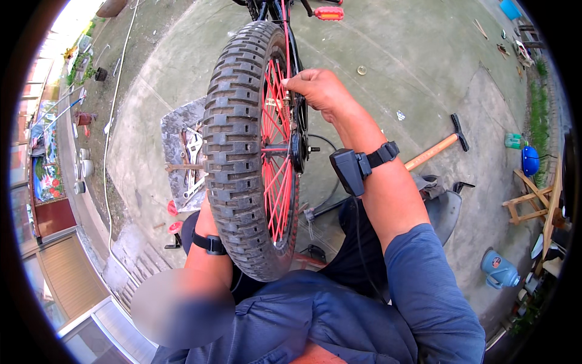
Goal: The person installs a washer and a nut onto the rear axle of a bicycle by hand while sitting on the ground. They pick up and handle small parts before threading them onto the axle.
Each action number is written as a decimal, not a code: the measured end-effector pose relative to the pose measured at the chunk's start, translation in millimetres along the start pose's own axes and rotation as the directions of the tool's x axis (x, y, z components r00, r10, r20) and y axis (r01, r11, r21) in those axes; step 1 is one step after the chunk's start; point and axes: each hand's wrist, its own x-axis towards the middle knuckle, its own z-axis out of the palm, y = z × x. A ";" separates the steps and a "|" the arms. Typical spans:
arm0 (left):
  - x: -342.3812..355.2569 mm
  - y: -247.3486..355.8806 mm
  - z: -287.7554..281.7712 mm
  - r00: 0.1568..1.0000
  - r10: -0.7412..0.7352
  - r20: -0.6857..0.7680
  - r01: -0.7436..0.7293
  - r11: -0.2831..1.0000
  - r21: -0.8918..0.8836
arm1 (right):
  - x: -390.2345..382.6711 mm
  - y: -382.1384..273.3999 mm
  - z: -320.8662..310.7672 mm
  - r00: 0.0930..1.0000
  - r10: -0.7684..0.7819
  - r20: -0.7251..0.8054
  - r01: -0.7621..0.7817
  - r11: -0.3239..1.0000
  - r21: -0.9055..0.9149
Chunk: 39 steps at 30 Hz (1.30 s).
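Note:
A fat knobby tyre [233, 139] on a wheel with red spokes [276, 200] stands upright before me, on a black bicycle whose red pedal [328, 13] shows at the top. My right hand [312, 91] pinches at the thin red cable [285, 42] beside the wheel's upper right, near a metal spring fitting. The axle bolt [312, 150] sticks out below it. My left forearm [203, 255] rises behind the tyre, which hides that hand. Left of the tyre lies a worn board [174, 130] with wrenches [194, 145] on it.
A long-handled tool [430, 151] lies at right; beyond are a blue helmet-like object [529, 161], wooden frames [530, 200] and a pale blue jug [497, 267]. A grey stool [447, 221] is by my right side. A white hose [111, 182] runs along the left, near pots [85, 161].

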 end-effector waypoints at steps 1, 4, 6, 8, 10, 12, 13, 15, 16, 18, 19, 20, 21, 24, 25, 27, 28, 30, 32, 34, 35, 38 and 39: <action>0.7 -1.0 -2.5 1.000 0.017 0.022 -0.018 1.000 0.004 | 1.1 1.6 1.0 1.000 -0.006 0.000 0.006 1.000 -0.012; 3.9 -4.7 -2.4 0.999 0.018 0.048 -0.017 1.000 -0.003 | 9.5 13.8 -1.8 0.999 -0.039 0.006 0.039 0.998 0.042; 5.3 -7.0 -5.6 0.999 0.034 0.035 -0.036 0.999 0.040 | 11.3 15.7 -1.9 0.999 -0.042 0.007 0.042 0.999 0.029; 5.7 -9.3 -10.0 0.997 0.064 0.038 -0.068 0.993 0.100 | 10.7 13.8 -1.3 0.999 -0.034 0.010 0.034 0.999 0.010; 5.3 -8.4 -12.1 0.995 0.076 0.063 -0.082 0.991 0.109 | 6.6 8.4 -0.4 1.000 -0.015 0.015 0.015 1.000 -0.014; 7.4 -7.5 -9.5 0.992 0.061 0.109 -0.067 0.996 0.055 | 4.1 5.0 -1.3 1.000 -0.004 0.020 0.004 1.000 -0.005; 8.3 -6.7 -7.9 0.990 0.055 0.131 -0.059 0.998 0.028 | 3.5 4.6 -1.2 1.000 0.001 0.022 -0.001 1.000 0.000; 8.9 -5.6 -3.7 0.983 0.044 0.177 -0.041 0.999 -0.025 | 2.2 4.3 -1.4 1.000 -0.006 0.018 0.006 1.000 0.002; 7.9 -5.1 -1.9 0.984 0.060 0.168 -0.060 0.998 -0.005 | 2.2 4.2 -1.5 1.000 -0.009 0.016 0.009 1.000 0.003; 4.9 -4.3 1.3 0.985 0.093 0.148 -0.099 0.994 0.036 | 4.9 7.4 -1.9 1.000 -0.015 0.024 0.015 1.000 0.010; 4.5 -4.0 2.0 0.982 0.103 0.159 -0.110 0.993 0.035 | 6.1 8.7 -2.2 0.999 -0.018 0.029 0.018 1.000 0.013; 4.6 -4.0 2.3 0.979 0.114 0.171 -0.121 0.992 0.033 | 6.4 8.9 -2.1 0.999 -0.023 0.036 0.023 1.000 0.009; 3.7 -3.4 4.8 0.979 0.119 0.163 -0.124 0.992 0.019 | 6.7 9.1 -2.1 0.999 -0.028 0.043 0.028 1.000 0.005; 1.7 -2.4 11.9 0.985 0.124 0.121 -0.122 0.992 -0.020 | 5.8 7.5 -3.8 0.998 -0.024 0.055 0.026 0.999 -0.034; 2.5 -3.1 11.1 0.985 0.126 0.115 -0.125 0.992 -0.019 | 5.5 7.0 -4.4 0.998 -0.019 0.057 0.022 0.998 -0.052; 8.0 -6.0 2.2 0.979 0.138 0.147 -0.146 0.988 0.045 | 6.9 8.3 -4.7 0.998 -0.037 0.052 0.040 0.998 -0.057; 8.7 -6.8 1.0 0.981 0.138 0.138 -0.146 0.988 0.051 | 7.4 8.9 -5.2 0.998 -0.047 0.050 0.050 0.997 -0.060; 7.4 -5.8 1.9 0.984 0.140 0.114 -0.148 0.987 0.065 | 2.4 1.3 -3.3 0.999 -0.019 0.045 0.023 0.996 -0.084; 6.4 -6.9 3.4 0.985 0.145 0.090 -0.153 0.985 0.086 | 1.3 -0.8 -3.8 0.999 -0.005 0.042 0.009 0.996 -0.091; 6.1 -8.7 7.7 0.984 0.159 0.082 -0.168 0.978 0.122 | 3.4 0.8 -5.4 0.999 -0.003 0.042 0.006 0.997 -0.082; 4.7 -8.4 9.2 0.983 0.165 0.079 -0.175 0.975 0.140 | 3.3 0.6 -5.0 0.999 -0.004 0.046 0.007 0.997 -0.074; 0.8 -7.2 13.8 0.983 0.173 0.058 -0.180 0.971 0.160 | 3.7 0.7 -4.5 0.999 -0.010 0.049 0.013 0.998 -0.066; -0.1 -6.0 14.7 0.984 0.171 0.050 -0.177 0.971 0.162 | 5.0 2.4 -4.8 0.999 -0.015 0.044 0.018 0.997 -0.074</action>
